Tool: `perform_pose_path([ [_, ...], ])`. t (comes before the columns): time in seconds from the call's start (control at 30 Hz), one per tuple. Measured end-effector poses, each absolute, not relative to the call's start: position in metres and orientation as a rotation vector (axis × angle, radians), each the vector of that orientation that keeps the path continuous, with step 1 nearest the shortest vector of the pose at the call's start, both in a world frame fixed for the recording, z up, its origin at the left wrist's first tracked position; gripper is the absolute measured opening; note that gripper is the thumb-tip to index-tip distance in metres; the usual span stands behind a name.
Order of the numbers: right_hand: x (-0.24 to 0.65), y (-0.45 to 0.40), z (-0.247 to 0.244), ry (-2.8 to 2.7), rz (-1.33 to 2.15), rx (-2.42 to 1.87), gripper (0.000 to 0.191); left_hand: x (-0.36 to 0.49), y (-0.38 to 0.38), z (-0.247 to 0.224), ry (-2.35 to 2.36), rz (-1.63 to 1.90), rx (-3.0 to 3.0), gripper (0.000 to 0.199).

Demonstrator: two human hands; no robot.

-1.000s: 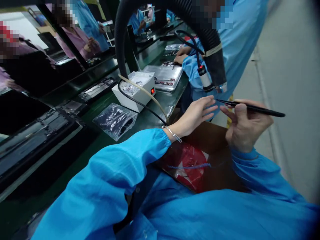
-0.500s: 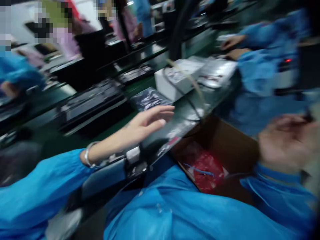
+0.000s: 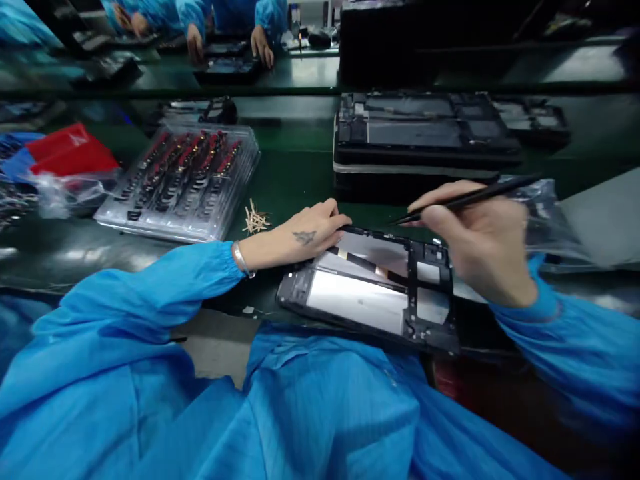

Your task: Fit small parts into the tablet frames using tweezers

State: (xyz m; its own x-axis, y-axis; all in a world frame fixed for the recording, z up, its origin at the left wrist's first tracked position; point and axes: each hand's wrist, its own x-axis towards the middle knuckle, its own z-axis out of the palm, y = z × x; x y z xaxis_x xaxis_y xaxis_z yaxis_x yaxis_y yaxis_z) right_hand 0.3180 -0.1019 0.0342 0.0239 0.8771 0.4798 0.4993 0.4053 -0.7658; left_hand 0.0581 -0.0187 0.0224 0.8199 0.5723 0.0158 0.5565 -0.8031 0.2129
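A black tablet housing (image 3: 357, 300) with silvery panels lies slightly tilted at the bench's front edge, its inner side facing up. My left hand (image 3: 313, 232) is on its upper left edge, fingers curled over the rim and fingertips partly hidden. My right hand (image 3: 483, 243) grips black tweezers (image 3: 480, 193) like a pen above the housing's right side. Their pointed tips reach left, just beyond the far edge, apart from the housing as far as I can see. Beside my left wrist is a small heap of thin tan strips (image 3: 256, 219).
At left sits a clear plastic tray (image 3: 175, 230) with rows of small red and black parts. Red packets (image 3: 75, 152) and plastic bags lie farther left. A stack of tablet housings (image 3: 425, 143) stands behind. Clear bags (image 3: 545, 220) lie right. Co-workers' hands (image 3: 260, 48) are across the bench.
My view has swung left from the box and bench end to the housing. My left hand, earlier open above the bench, now holds the housing's edge. The tweezers now show clearly in my right hand.
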Motion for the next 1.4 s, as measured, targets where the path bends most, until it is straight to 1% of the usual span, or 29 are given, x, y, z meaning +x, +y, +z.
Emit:
perform_pose_path([
  [0.13,0.305,-0.076,0.025,-1.724,0.593,-1.278,0.018,0.054,-0.035,0.02,0.934,0.064,2.763,0.038],
  [0.27,0.311,-0.08,0.018,-1.81,0.569,-1.381,0.018,0.053,-0.039,0.024,1.005,0.01,2.718,0.034],
  [0.47,0.309,-0.082,0.026,-1.859,0.62,-1.476,0.024,0.053,-0.038,0.026,0.954,0.023,2.688,0.032],
  [0.77,0.307,-0.082,0.029,-1.893,0.618,-1.484,0.022,0.052,-0.037,0.023,0.934,0.049,2.68,0.03],
  [1.0,0.309,-0.082,0.03,-1.841,0.645,-1.499,0.031,0.052,-0.038,0.023,0.928,0.057,2.685,0.028],
  [1.4,0.309,-0.081,0.026,-1.86,0.64,-1.48,0.029,0.051,-0.036,0.019,0.922,0.053,2.712,0.029],
])
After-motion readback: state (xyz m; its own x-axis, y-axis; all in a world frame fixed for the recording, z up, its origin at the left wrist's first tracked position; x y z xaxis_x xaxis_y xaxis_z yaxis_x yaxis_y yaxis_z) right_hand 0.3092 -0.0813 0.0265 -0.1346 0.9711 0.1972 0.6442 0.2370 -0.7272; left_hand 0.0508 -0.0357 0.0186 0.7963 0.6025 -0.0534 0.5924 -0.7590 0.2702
